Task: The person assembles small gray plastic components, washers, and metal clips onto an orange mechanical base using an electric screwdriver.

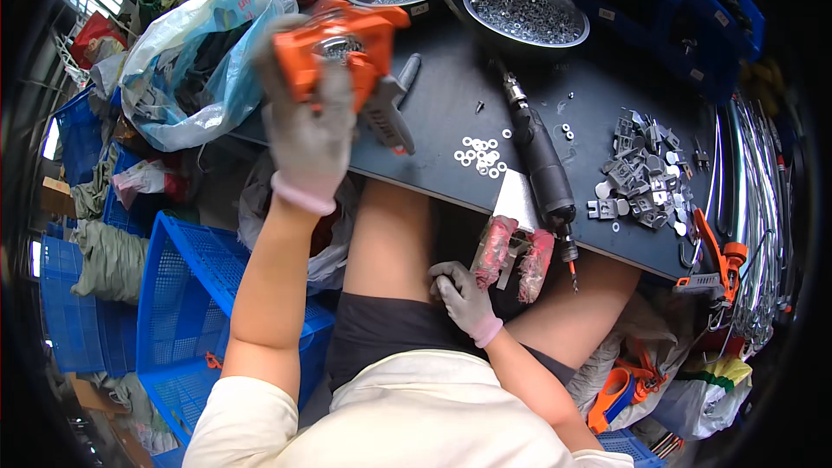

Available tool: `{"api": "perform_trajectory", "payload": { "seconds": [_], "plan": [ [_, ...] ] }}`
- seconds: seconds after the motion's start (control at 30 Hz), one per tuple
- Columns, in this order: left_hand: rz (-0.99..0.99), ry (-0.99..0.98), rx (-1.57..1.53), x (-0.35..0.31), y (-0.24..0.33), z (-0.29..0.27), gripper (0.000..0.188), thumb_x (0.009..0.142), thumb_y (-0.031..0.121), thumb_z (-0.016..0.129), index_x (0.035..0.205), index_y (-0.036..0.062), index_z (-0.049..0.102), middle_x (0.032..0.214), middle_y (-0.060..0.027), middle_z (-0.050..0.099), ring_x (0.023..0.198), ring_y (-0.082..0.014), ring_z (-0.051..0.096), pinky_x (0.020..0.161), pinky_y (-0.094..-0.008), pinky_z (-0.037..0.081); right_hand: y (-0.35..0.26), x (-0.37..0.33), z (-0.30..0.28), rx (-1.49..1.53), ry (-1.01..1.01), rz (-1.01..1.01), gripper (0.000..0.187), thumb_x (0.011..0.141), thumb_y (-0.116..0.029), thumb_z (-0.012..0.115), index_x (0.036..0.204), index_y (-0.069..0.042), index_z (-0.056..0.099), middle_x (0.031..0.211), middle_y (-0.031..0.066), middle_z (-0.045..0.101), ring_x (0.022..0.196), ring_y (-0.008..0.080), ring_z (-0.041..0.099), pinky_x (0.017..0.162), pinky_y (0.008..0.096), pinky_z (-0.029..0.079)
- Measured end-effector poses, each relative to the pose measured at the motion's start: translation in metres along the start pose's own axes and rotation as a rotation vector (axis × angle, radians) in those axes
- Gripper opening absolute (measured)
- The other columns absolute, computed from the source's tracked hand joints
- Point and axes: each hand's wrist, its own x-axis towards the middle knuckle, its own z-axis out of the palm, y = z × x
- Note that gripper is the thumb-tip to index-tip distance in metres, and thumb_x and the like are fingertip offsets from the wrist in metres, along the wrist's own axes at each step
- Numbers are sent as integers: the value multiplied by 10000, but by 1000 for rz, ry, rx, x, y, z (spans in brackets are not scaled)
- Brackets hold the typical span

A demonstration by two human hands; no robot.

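My left hand, in a grey glove with a pink cuff, is raised over the table's left part. It grips an orange plastic clamp, slightly blurred, with metal showing in its middle. A grey lever-like part shows beside and below it. My right hand, gloved alike, is low over my lap with its fingers curled; whatever they may hold is hidden. Close to it, two handles wrapped in pink jut from the table's front edge. A black power screwdriver lies to the right, its bit beyond the edge.
White washers lie on the dark table. Grey plastic parts are heaped to the right. Two metal bowls of small hardware stand at the back. A plastic bag is at left, a blue crate below it. Metal rods bundle at far right.
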Motion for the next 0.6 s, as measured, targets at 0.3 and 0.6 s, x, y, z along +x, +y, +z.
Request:
{"api": "perform_trajectory", "payload": {
  "seconds": [0.3,0.6],
  "plan": [
    [-678,449,-20,-63,-20,-191,440,962,470,418,1086,83,587,731,-5,595,492,-33,480,376,-156,341,-29,-7,13,-170,30,-185,141,888,-63,506,987,-1,586,644,27,552,509,82,504,494,245,423],
    [-1344,637,274,-348,-119,-471,461,948,172,457,1363,80,279,1123,-142,562,760,-193,596,655,-315,497,-260,35,26,-1097,-66,-818,262,768,70,515,995,-15,615,984,160,636,855,321,628,760,382,493]
  ]
}}
